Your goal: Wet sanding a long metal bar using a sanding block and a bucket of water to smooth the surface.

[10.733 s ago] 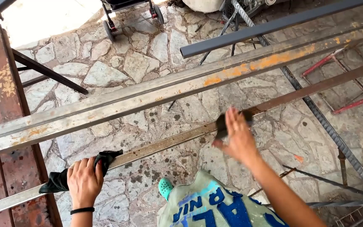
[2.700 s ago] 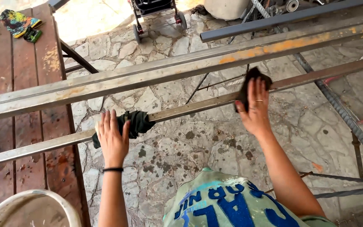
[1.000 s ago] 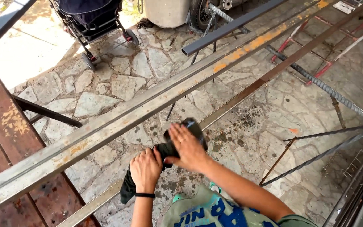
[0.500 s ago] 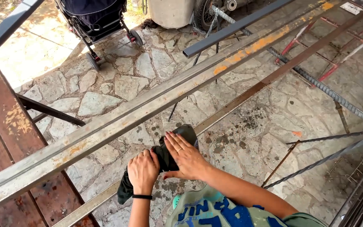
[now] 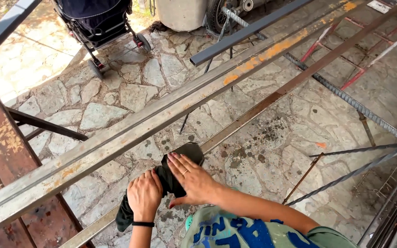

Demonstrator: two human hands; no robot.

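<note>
A thin rusty metal bar (image 5: 272,98) runs diagonally from lower left to upper right. A dark cloth (image 5: 180,170) is wrapped over it near me. My left hand (image 5: 144,195) grips the lower part of the cloth on the bar. Beside it, my right hand (image 5: 194,180) presses flat on the cloth's upper part, fingers spread. The two hands almost touch. A wider grey metal beam (image 5: 129,131) with orange rust patches lies parallel, just beyond the thin bar.
A stone-paved floor (image 5: 299,133) lies below. A worn red wooden bench (image 5: 1,156) stands at left. A dark stroller (image 5: 99,23) is at the top, a dark rail (image 5: 249,32) beside it. Ribbed steel rods (image 5: 345,98) and red frames lie at right.
Earlier my hands were far apart on the bar, each with a cloth. They have come together. Over the last second my right hand slid slightly down the cloth toward my left.
</note>
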